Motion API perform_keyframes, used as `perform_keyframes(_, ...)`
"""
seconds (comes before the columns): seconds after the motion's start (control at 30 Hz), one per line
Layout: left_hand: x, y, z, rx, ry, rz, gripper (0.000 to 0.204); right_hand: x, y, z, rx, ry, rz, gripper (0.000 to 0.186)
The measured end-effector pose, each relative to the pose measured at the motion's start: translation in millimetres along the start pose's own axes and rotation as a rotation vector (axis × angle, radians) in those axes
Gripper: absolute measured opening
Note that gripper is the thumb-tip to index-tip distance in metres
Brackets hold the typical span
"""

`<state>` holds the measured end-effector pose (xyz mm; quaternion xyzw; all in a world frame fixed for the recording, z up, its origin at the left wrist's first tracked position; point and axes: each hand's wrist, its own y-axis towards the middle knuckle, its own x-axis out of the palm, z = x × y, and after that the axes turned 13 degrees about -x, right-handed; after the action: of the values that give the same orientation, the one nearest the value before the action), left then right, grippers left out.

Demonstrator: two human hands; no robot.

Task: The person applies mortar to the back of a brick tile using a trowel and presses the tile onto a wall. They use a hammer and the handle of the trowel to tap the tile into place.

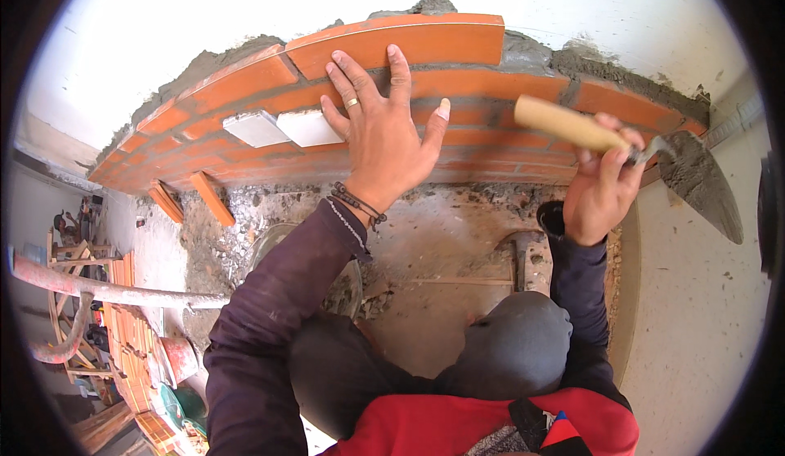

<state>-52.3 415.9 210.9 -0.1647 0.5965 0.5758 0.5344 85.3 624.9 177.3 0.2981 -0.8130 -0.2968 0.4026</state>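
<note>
An orange brick wall (466,85) with grey mortar joints curves across the view. My left hand (384,129) lies with fingers spread against its face, the fingertips on the long top-course brick (441,43). A ring and wrist bands show on that hand. My right hand (607,179) is closed on a trowel (700,179), near the neck of its wooden handle. The handle points left toward the wall, and the mortar-smeared blade points down to the right. Wet mortar (527,51) sits beside the right end of the top brick. Two white tile pieces (307,129) are against the wall, left of my left hand.
A hammer (520,258) stands on the dusty floor before my knees. Two loose brick strips (212,197) lean at the wall's foot on the left. A round pan (353,286) is partly hidden under my left arm. A paint-spattered pole (123,293) crosses at left, near stacked bricks (131,337).
</note>
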Motion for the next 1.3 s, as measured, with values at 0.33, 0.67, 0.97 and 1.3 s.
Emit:
perform_keyframes(0.33, 5.3, -0.2, 2.5, 0.05, 0.007, 0.016, 0.085, -51.3, -70.2, -8.5, 0.408, -0.202, -0.339, 0.026)
perform_keyframes(0.67, 3.9, 0.7, 6.3, 0.086, 0.061, 0.023, 0.085, -72.2, -97.0, 4.3, 0.511, -0.458, -0.63, 0.029)
perform_keyframes(0.97, 10.8, 2.4, 2.1, 0.096, 0.123, 0.056, 0.081, -56.4, -84.3, 12.3, 0.53, -0.503, -0.702, 0.026)
perform_keyframes(1.3, 16.1, 5.4, -31.6, 0.165, 0.327, 0.162, 0.061, 19.9, -21.1, 10.6, -0.352, -0.448, -0.981, 0.021)
